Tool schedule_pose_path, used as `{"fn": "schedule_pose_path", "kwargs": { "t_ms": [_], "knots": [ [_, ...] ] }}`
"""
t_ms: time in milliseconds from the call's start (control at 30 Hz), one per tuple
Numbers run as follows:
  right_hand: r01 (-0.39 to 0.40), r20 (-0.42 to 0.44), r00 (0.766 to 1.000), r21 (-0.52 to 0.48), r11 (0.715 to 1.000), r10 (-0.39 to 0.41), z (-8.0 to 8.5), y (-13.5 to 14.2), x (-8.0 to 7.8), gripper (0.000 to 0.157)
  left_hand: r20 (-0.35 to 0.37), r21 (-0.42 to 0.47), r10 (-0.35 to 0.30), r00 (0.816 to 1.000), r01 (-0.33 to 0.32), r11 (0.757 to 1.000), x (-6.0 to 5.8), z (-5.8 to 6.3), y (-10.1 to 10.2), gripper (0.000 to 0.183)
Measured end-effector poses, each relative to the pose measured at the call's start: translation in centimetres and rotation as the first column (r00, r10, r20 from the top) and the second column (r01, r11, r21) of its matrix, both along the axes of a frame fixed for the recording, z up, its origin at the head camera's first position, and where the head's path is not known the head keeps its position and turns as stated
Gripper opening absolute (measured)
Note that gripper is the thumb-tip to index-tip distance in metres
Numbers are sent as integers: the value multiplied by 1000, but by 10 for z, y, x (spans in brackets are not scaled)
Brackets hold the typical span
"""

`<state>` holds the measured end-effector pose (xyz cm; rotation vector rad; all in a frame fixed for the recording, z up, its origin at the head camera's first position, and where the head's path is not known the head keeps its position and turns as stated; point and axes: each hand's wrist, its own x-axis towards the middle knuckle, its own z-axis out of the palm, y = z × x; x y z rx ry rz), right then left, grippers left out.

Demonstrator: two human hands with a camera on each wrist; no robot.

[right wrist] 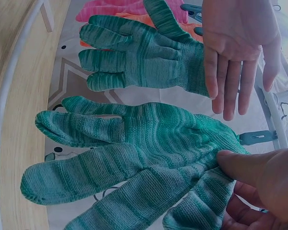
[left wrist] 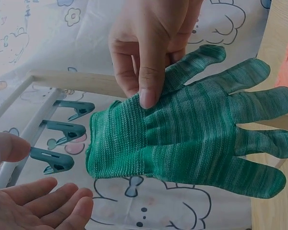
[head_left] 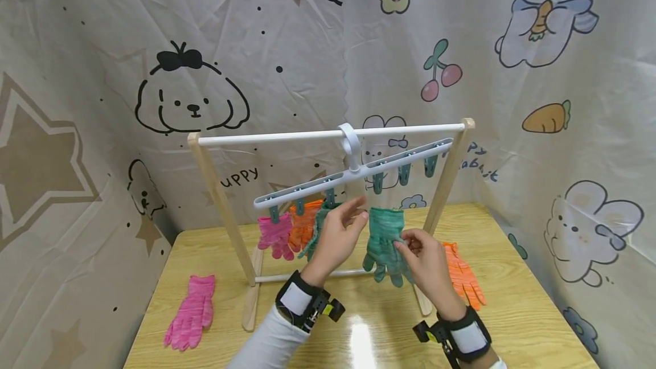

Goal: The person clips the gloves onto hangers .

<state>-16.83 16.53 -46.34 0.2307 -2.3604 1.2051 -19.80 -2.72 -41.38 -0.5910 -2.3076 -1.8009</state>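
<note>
A green striped knit glove hangs cuff up below the hanger's right half. My right hand pinches it near the cuff's edge between thumb and fingers; in the left wrist view its thumb lies on the glove. With extended fingers, my left hand is beside the cuff, under the middle of the hanger. Its thumb tip is near the end of a teal clip in the left wrist view; contact is unclear. Behind it, another green glove hangs from the hanger, partly hidden in the head view.
The tilted grey-blue clip hanger hooks over a white rod on a wooden stand. Pink and orange gloves hang at its left. A pink glove lies left on the table, an orange glove right.
</note>
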Motion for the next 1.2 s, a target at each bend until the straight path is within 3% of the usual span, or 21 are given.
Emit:
{"fn": "schedule_pose_path", "kwargs": {
  "t_ms": [433, 800, 1033, 1200],
  "knots": [
    [5, -3, 1000, 2, 1000, -5, 1, 0, -2, 13, 39, -19, 29, 999, -28, 999, -14, 14, 11, 43],
    [0, -7, 1000, 11, 1000, 0, 1, -2, -4, 13, 24, -88, 76, 997, -74, 993, -25, 21, 18, 57],
    [-2, -7, 1000, 2, 1000, 2, 1, -2, -5, 13, 45, -58, 78, 996, -75, 995, -33, 25, 25, 60],
    [-1, 9, 1000, -2, 1000, 1, 2, -1, -5, 13, 60, -6, 36, 998, -35, 999, -37, 26, 28, 58]
  ]
}}
